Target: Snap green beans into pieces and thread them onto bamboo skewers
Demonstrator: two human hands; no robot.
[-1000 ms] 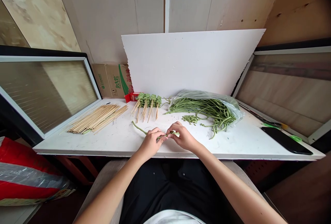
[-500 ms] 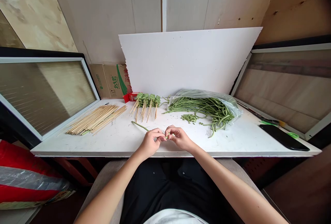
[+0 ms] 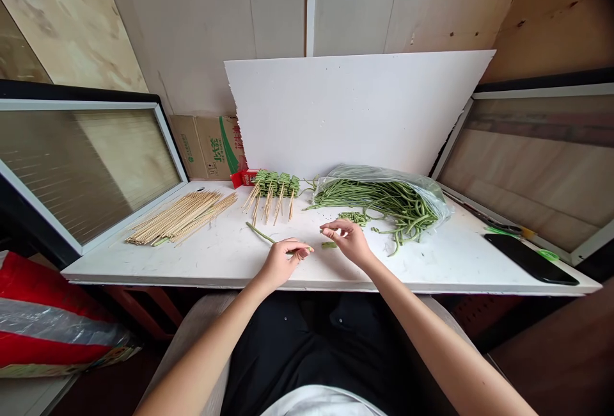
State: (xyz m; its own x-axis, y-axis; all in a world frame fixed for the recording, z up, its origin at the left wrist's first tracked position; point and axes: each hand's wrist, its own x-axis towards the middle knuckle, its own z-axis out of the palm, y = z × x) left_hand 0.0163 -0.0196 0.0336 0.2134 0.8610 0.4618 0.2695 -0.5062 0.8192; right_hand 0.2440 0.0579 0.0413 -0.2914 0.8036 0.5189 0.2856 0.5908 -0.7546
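My left hand (image 3: 283, 258) is closed in a pinch on a long green bean (image 3: 259, 233) that trails back and left across the white table (image 3: 201, 262). My right hand (image 3: 349, 240) hovers a little to the right, fingers loosely curled and apart, above a short snapped bean piece (image 3: 329, 245) lying on the table. Just beyond the right hand lies a small heap of cut bean pieces (image 3: 352, 217). A clear plastic bag of long beans (image 3: 388, 201) lies behind it.
Loose bamboo skewers (image 3: 180, 217) are piled at the left. Several skewers loaded with bean pieces (image 3: 274, 191) lie at the back centre by a red carton (image 3: 244, 178). A black phone (image 3: 530, 258) rests at the right. A white board (image 3: 345, 109) leans on the wall.
My hands were together on the bean; now the right hand has pulled away to the right and back, and a short piece lies on the table between them.
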